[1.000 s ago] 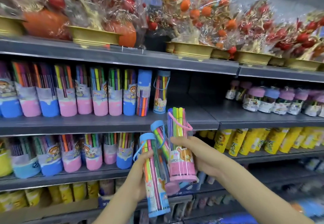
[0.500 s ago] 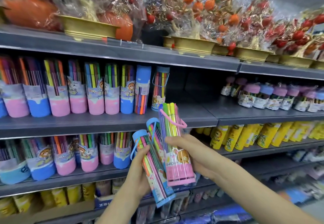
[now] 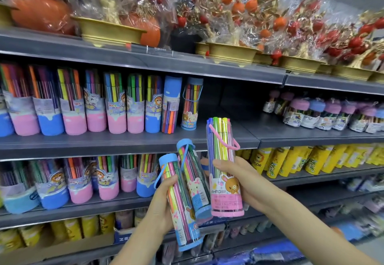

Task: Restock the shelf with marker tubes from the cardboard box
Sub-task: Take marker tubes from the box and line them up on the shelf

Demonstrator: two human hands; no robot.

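Fingers (image 3: pixel 223 164) of the right hand (image 3: pixel 247 183) curled round a pink-based marker tube (image 3: pixel 225 173), thumb across its clear front above the bear label, pink carry loop hanging off the upper part; tube held nearly upright in front of the middle shelf (image 3: pixel 124 142) edge. Left hand (image 3: pixel 164 204) wrapped round a blue-capped marker tube (image 3: pixel 180 206), thumb pressed on its side, tube tilted with its cap up and to the left. A second blue-capped tube (image 3: pixel 194 179) wedged between the two, touching both; which hand bears it, impossible to tell. Lower down, cardboard box (image 3: pixel 62 246) edge at bottom left, against the lower shelves.

Farther back, on the middle shelf, a row of pink and blue marker tubs (image 3: pixel 116 107) standing upright, ending with one slim blue-capped tube on the shelf (image 3: pixel 192 104); bare grey shelf to the right of it. Similar tubs (image 3: pixel 83 181) one shelf below. Yellow packs (image 3: pixel 311 161) to the right, jars with pink and blue lids (image 3: pixel 324 115) above those. On top, gold pots of wrapped red and orange ornament trees (image 3: pixel 232 15).
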